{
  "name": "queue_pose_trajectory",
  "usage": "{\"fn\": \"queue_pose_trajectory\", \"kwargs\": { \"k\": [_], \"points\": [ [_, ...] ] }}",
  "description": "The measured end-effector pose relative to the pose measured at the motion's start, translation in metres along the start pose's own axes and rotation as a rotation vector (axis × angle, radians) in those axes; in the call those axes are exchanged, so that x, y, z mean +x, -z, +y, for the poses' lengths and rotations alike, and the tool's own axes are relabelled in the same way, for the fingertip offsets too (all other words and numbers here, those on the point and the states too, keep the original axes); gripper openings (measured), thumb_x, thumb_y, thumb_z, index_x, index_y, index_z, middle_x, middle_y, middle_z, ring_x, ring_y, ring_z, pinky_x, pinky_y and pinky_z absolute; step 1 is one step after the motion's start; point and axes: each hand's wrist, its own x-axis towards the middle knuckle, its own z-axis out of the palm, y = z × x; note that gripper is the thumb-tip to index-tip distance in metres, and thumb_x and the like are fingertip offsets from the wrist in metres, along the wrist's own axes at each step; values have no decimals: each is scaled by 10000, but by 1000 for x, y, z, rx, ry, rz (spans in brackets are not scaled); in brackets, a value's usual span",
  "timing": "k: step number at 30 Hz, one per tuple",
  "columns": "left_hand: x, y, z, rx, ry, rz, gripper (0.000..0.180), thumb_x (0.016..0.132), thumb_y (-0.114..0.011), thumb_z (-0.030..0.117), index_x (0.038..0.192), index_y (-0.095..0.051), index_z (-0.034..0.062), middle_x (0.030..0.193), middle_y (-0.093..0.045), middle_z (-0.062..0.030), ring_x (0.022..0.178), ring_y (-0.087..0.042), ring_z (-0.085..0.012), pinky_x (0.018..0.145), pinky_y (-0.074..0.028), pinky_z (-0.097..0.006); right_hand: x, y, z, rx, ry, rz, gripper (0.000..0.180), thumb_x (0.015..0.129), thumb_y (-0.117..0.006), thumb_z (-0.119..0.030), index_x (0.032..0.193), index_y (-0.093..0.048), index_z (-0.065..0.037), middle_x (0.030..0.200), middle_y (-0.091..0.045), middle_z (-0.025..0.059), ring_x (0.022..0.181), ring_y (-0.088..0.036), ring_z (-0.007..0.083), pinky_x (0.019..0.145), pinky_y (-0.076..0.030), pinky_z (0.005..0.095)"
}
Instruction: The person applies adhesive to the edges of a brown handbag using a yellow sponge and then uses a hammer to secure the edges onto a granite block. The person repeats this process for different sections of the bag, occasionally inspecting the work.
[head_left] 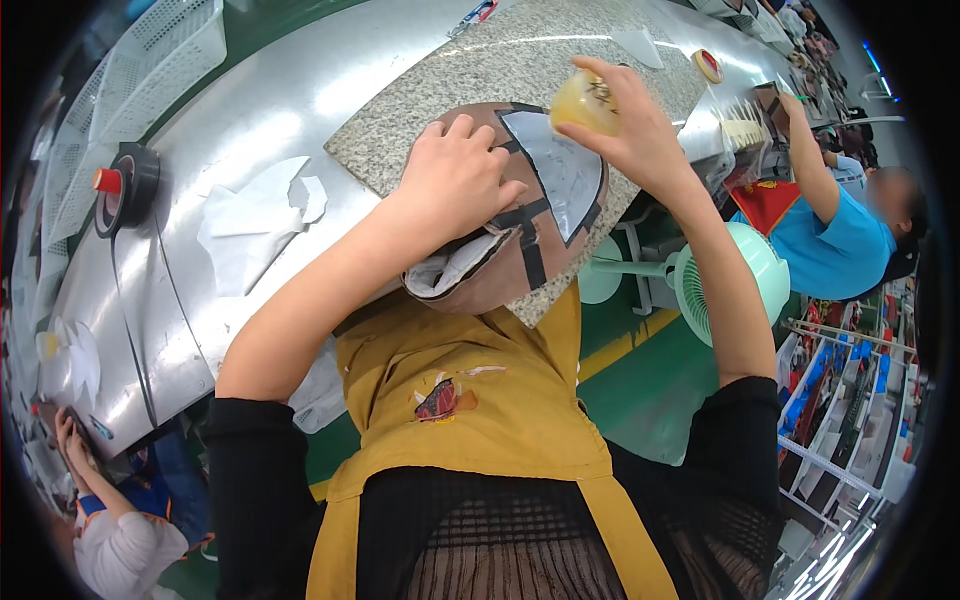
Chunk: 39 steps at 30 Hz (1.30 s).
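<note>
A brown bag-like piece (470, 285) with black strips, a whitish panel and a white lining lies at the near edge of a speckled stone slab (400, 110). My left hand (455, 180) is on top of it, with bent fingers gripping its upper side. Above the piece's far right end, my right hand (635, 130) holds a yellowish translucent round thing (585, 103) with dark markings, between thumb and fingers. Its exact kind I cannot make out. The underside of the brown piece is hidden.
Torn white paper (250, 225) and a black reel with a red knob (125, 190) are on the metal table at left. A tape roll (708, 66) lies far right. A green fan (735, 280) stands below. Co-workers (830, 240) sit at both sides.
</note>
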Motion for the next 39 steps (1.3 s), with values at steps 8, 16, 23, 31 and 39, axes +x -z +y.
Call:
{"fn": "queue_pose_trajectory", "kwargs": {
  "k": [8, 16, 23, 31, 39],
  "points": [
    [-1, -1, 0, -16, 1, 2, 388, 854, -566, 438, 934, -700, 83, 1112, -630, -75, 1100, -531, -237, 904, -441, -356, -30, 23, -5, -37, -218, -265, 591, 770, -709, -280, 1297, -481, -140, 1188, -537, 114, 1105, -546, 299, 938, -433, 364],
    [-2, 1, -1, -2, -11, 15, 390, 856, -568, 437, 931, -698, 78, 1111, -628, -76, 1097, -531, -239, 898, -444, -362, -21, 11, 4, 143, -40, -4, 650, 776, -694, -399, 1311, -457, -117, 1189, -530, 137, 1089, -548, 317, 917, -452, 383],
    [-2, -1, -1, -7, 10, 11, 388, 859, -565, 438, 933, -699, 82, 1122, -623, -74, 1104, -524, -236, 895, -444, -364, -20, 11, -5, 79, -171, -270, 633, 767, -719, -276, 1314, -466, -83, 1194, -530, 142, 1114, -525, 273, 958, -403, 349],
    [-4, -1, -1, 4, 2, 13, 397, 859, -564, 445, 936, -697, 79, 1128, -620, -79, 1111, -523, -243, 896, -446, -370, -34, 20, -1, 204, -107, -51, 633, 783, -713, -255, 1337, -454, -91, 1237, -527, 131, 1152, -508, 249, 979, -390, 345],
    [-4, -2, 0, 23, 8, 22, 400, 861, -561, 450, 948, -694, 83, 1121, -619, -75, 1107, -526, -242, 898, -445, -371, -22, 17, -9, 141, -185, -459, 628, 766, -721, -306, 1313, -481, -114, 1146, -537, 131, 1055, -548, 253, 936, -417, 339]
  ]
}}
